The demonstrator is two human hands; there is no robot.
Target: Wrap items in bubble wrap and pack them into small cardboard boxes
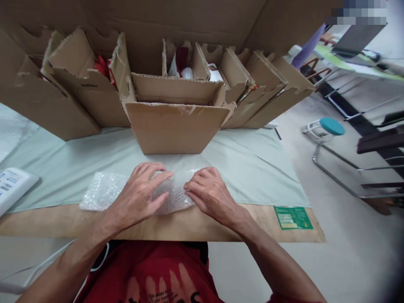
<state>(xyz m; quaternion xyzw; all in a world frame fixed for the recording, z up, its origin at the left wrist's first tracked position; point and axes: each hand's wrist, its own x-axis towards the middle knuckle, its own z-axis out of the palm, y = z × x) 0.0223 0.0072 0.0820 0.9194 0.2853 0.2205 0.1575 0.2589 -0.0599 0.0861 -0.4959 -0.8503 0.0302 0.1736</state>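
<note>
At the table's (202, 229) near edge, bubble wrap (105, 191) under two hands

Near the wrap's right end, the right hand (211, 189) appears to pinch the bubble wrap; the left hand (142, 191), thumb and fingers spread wide, is over its middle. The wrap lies mostly on pale cloth (255, 168), before a cardboard box (173, 130). Should the pinch loosen, the light film could slide or curl. Both hands hide parts of it; whether the left fingertips touch, I cannot tell.
</note>
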